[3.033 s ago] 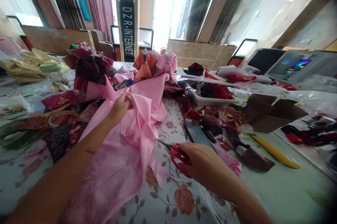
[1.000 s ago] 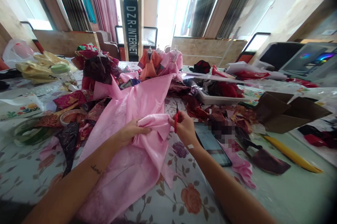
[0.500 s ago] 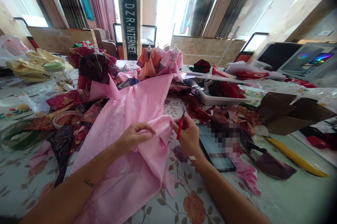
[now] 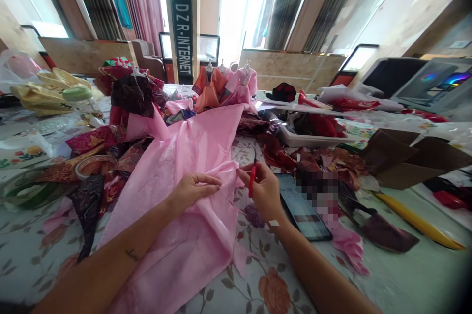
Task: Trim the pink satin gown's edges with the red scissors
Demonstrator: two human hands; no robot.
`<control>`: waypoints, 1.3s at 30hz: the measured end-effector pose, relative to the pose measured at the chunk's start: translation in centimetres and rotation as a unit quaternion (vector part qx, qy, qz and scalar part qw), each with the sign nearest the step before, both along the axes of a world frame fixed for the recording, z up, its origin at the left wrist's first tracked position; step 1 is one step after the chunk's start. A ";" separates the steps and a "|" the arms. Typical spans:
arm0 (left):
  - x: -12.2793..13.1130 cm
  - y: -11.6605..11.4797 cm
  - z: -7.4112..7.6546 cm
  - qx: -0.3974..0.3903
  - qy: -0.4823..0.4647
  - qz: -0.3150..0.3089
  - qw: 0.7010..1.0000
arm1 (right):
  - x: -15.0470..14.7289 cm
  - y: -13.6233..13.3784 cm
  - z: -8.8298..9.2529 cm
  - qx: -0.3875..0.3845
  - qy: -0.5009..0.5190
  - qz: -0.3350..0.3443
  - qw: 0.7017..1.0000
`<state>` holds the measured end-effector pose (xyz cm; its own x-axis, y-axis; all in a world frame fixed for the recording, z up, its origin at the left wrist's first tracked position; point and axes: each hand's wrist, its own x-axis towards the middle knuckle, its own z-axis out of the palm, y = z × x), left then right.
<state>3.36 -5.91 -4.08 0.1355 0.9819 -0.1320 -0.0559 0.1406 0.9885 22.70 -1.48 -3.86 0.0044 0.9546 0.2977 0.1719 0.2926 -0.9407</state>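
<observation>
Toward seven o'clock from mid-view, the cloth [image 4: 206, 228] lay spread. Your left hand [image 4: 190, 195] bent over its fold, any pinch unclear; at three o'clock from it, your right hand [image 4: 264, 187] grasped scissors [image 4: 252, 182] and the cloth's edge. Tugging risked their point, aimed at twelve, snagging it.

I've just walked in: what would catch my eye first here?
Probably the large shiny pink cloth, spread down the middle of the flowered tablecloth. Next, the red-handled scissors in the person's right hand, close by the cloth's right edge. Farther back, a tall dark sign with white lettering stands left of the bright window.
</observation>
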 end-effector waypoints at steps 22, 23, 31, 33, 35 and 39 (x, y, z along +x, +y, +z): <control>0.1 -1.5 1.3 0.138 0.120 0.096 0.978 | 1.4 -4.9 1.0 -0.284 -0.118 0.322 0.895; 0.1 -1.6 1.3 0.138 0.125 0.096 0.978 | 1.4 -4.8 0.9 -0.287 -0.118 0.324 0.894; 0.1 -1.7 1.6 0.124 0.096 0.087 0.984 | 1.5 -4.7 0.6 -0.311 -0.105 0.339 0.882; 0.2 -1.8 1.6 0.122 0.092 0.082 0.985 | 1.2 -4.9 0.7 -0.319 -0.087 0.347 0.878; 0.3 -1.9 1.6 0.121 0.092 0.073 0.986 | 0.9 -5.1 0.8 -0.323 -0.065 0.350 0.877; 0.3 -2.0 1.5 0.112 0.105 0.049 0.987 | 0.6 -5.3 0.7 -0.316 -0.044 0.359 0.877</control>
<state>3.64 -7.91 -2.61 0.0304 0.9967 0.0749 0.1520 -0.0787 0.9852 23.28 -6.76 -3.12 -0.6620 0.6764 -0.3228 0.2366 -0.2201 -0.9464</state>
